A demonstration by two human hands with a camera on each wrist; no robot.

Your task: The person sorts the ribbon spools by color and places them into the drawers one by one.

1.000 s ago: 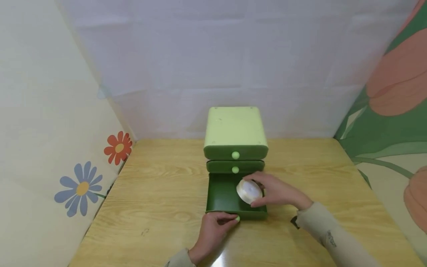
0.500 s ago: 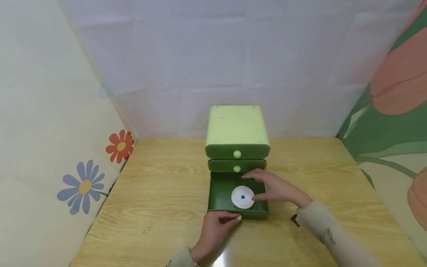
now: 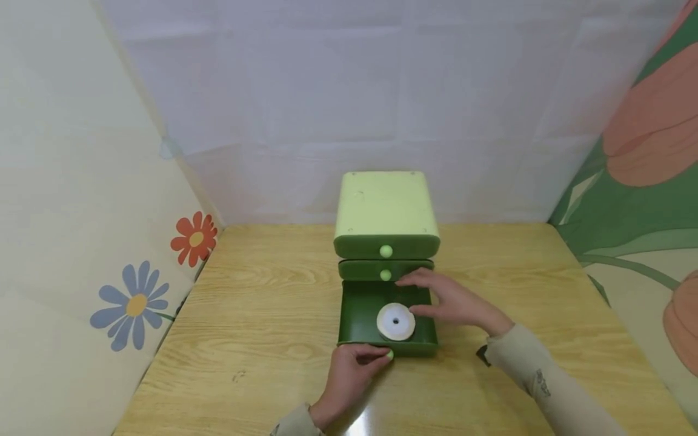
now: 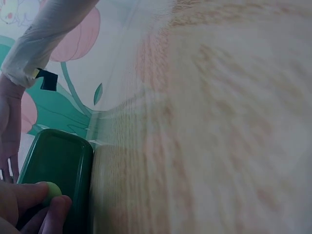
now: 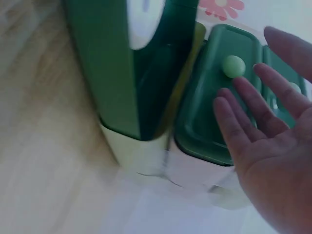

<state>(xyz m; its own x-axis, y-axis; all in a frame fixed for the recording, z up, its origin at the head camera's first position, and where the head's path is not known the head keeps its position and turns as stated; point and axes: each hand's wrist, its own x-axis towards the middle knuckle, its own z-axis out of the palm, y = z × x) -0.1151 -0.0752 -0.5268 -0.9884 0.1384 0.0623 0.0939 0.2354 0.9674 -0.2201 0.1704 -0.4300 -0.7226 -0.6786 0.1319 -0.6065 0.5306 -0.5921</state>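
Note:
A white ribbon spool (image 3: 395, 321) lies flat in the pulled-out bottom drawer (image 3: 357, 309) of a green drawer cabinet (image 3: 387, 206). My left hand (image 3: 349, 375) pinches the drawer's light green knob (image 4: 52, 191) between thumb and finger, seen closely in the left wrist view. Over the right side of the drawer, my right hand (image 3: 452, 301) hovers with its fingers spread, holding nothing. Its thumb tip appears close to the spool's edge; whether they touch I cannot tell. In the right wrist view the palm faces the drawer fronts, with part of the spool visible inside the drawer.
Two upper drawers (image 3: 386, 247) with round knobs are closed above the pulled-out one. The wooden table (image 3: 262, 315) extends on both sides. A white cloth backdrop (image 3: 327, 109) hangs behind, with flower-printed panels (image 3: 136, 306) at left and right.
My right hand has let go of the spool, which now lies flat in the drawer, and has drawn up slightly away from it. The left hand stays on the knob.

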